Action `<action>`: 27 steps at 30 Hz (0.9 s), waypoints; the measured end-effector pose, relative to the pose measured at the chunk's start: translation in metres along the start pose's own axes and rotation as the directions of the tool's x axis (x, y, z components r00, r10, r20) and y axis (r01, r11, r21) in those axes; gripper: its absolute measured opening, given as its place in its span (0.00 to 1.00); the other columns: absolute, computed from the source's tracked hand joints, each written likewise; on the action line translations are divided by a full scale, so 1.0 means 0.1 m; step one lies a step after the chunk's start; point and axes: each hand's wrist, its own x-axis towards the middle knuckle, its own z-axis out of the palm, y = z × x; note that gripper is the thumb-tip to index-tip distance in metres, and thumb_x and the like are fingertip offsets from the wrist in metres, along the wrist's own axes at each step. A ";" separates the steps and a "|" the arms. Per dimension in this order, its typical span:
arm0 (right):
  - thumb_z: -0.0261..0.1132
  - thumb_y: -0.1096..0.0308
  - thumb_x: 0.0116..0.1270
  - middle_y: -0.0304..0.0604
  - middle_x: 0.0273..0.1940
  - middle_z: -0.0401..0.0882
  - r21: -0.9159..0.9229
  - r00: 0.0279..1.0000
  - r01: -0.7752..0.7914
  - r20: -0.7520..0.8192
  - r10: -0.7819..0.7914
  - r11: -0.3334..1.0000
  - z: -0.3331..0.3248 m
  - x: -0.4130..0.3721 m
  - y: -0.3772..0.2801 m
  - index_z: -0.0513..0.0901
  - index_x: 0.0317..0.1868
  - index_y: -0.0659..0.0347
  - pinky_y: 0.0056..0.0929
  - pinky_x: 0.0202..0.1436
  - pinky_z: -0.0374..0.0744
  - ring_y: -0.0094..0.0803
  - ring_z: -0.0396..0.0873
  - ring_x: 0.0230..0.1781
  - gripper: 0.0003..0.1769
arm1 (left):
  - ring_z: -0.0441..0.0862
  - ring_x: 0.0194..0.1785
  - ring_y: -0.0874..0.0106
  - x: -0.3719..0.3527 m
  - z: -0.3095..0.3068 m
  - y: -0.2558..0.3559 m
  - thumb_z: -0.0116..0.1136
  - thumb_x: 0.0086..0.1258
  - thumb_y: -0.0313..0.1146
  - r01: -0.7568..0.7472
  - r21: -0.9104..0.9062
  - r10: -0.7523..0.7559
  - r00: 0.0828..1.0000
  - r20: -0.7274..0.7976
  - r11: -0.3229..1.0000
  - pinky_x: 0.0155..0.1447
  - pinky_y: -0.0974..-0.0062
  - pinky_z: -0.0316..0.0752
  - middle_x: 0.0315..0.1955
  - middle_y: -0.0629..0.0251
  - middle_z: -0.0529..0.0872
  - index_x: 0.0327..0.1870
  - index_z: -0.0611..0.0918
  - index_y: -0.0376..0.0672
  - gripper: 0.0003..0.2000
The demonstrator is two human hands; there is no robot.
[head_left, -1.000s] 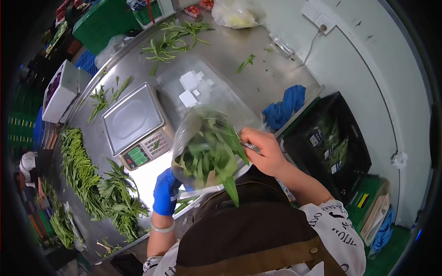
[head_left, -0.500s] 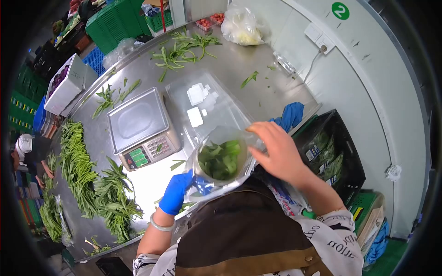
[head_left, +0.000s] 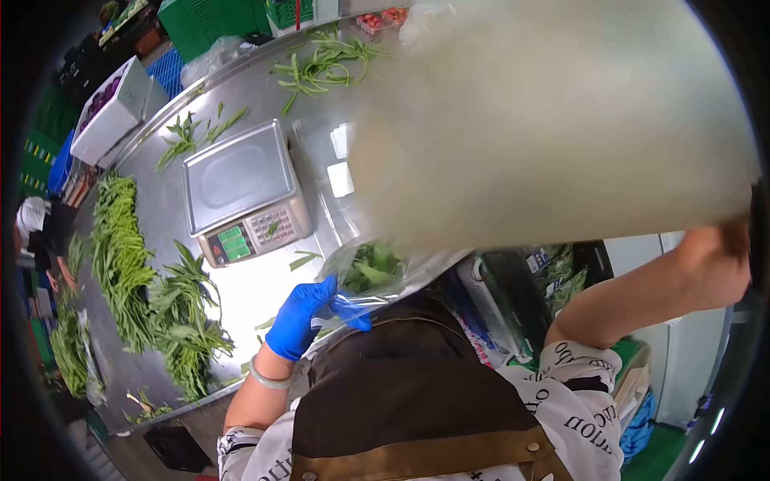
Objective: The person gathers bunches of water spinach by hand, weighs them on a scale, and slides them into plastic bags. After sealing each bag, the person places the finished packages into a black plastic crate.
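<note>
My left hand (head_left: 305, 313), in a blue glove, grips the edge of a clear plastic bag (head_left: 405, 290) just in front of the apron. Leafy greens (head_left: 370, 266) lie inside the bag, their far side covered by a blur. My right hand (head_left: 728, 260) is raised off the bag at the far right, close to the camera, its fingers not distinguishable. A large pale, out-of-focus shape (head_left: 553, 136) fills the upper right and hides much of the table and wall. The scale (head_left: 241, 180) stands beyond my left hand.
Bunches of long greens (head_left: 124, 260) and leafy stems (head_left: 188, 325) lie on the steel table's left side. Loose sprigs (head_left: 325, 68) are at the back. A black crate (head_left: 513, 293) with bagged greens stands at right. Another person (head_left: 38, 232) works at far left.
My right hand has let go of the bag's rim and risen up and right, close to the camera. The pale blur now covers the upper right. My left hand still holds the bag.
</note>
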 end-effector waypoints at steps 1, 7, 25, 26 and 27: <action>0.58 0.73 0.66 0.42 0.38 0.76 0.010 0.990 0.048 -0.135 -0.047 0.999 -0.14 0.10 0.00 0.76 0.40 0.63 0.33 0.52 0.74 0.32 0.74 0.42 0.04 | 0.84 0.34 0.54 -0.04 -0.01 -0.04 0.43 0.75 0.47 0.012 -0.029 -0.011 1.000 0.015 1.000 0.48 0.62 0.77 0.30 0.44 0.85 0.35 0.82 0.25 0.27; 0.62 0.78 0.63 0.45 0.38 0.80 -0.421 0.999 -0.025 0.022 0.038 0.907 0.11 -1.01 0.67 0.79 0.41 0.64 0.30 0.45 0.78 0.31 0.79 0.38 0.06 | 0.84 0.35 0.57 -0.18 -0.08 -0.10 0.44 0.75 0.46 0.065 -0.059 -0.060 0.994 0.092 0.996 0.50 0.67 0.76 0.32 0.44 0.86 0.38 0.82 0.26 0.25; 0.69 0.73 0.49 0.41 0.43 0.84 0.091 0.754 -0.107 0.657 0.022 0.990 0.35 -2.02 0.82 0.86 0.37 0.60 0.33 0.53 0.75 0.43 0.77 0.49 0.12 | 0.83 0.46 0.65 -0.47 -0.24 -0.15 0.54 0.69 0.32 -0.226 0.279 0.271 0.953 -0.133 0.933 0.49 0.76 0.76 0.32 0.56 0.84 0.34 0.81 0.31 0.11; 0.70 0.71 0.50 0.40 0.46 0.83 -0.009 0.725 -0.135 0.680 0.105 0.991 0.24 -2.27 0.70 0.86 0.37 0.58 0.35 0.55 0.74 0.44 0.74 0.53 0.12 | 0.83 0.45 0.67 -0.55 -0.11 -0.40 0.47 0.72 0.36 -0.170 0.339 0.219 0.970 -0.110 0.925 0.49 0.77 0.75 0.32 0.54 0.86 0.36 0.82 0.31 0.16; 0.70 0.69 0.51 0.40 0.48 0.82 -0.070 0.708 -0.185 0.682 0.182 0.980 0.15 -2.60 0.66 0.86 0.38 0.57 0.36 0.57 0.73 0.44 0.72 0.57 0.11 | 0.83 0.45 0.70 -0.65 0.01 -0.59 0.48 0.72 0.36 0.026 0.304 0.026 0.985 -0.169 0.952 0.51 0.74 0.75 0.39 0.51 0.86 0.42 0.82 0.29 0.16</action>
